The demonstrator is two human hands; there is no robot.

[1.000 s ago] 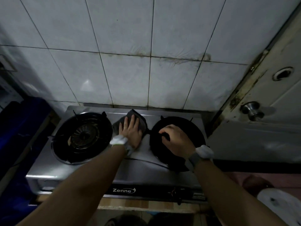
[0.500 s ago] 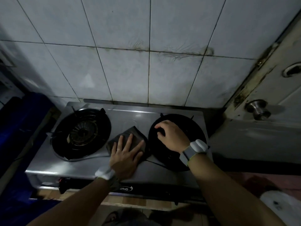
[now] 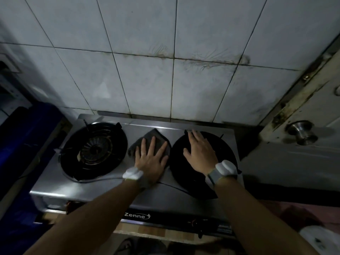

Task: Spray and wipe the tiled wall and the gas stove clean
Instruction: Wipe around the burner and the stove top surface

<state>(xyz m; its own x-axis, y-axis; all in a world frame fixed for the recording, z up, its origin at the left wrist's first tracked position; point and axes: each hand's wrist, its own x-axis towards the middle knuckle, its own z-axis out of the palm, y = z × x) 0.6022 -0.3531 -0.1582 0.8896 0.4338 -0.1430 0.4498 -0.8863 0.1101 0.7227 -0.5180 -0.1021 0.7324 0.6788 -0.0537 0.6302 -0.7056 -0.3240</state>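
Stainless-steel two-burner gas stove (image 3: 55, 188) sits on a wood-patterned worktop (image 3: 143, 230), its back edge against the white tiled wall (image 3: 147, 80), "Zenne" on its dark front panel. At far left stands a dark blue bulk (image 3: 27, 135), too dim to identify. The left black burner ring (image 3: 95, 150) shows its ribbed head. Between the burners a dark grey cloth (image 3: 149, 138) lies on the steel. The left hand (image 3: 150, 159) presses it flat, fingers spread, grip released. The right hand (image 3: 200, 153) rests on the right black burner ring (image 3: 226, 150), fingers straight, grip likewise released. Brown stains (image 3: 207, 62) streak the grout above. At right, a grimy cream door (image 3: 316, 111) carries a round metal knob (image 3: 301, 132).
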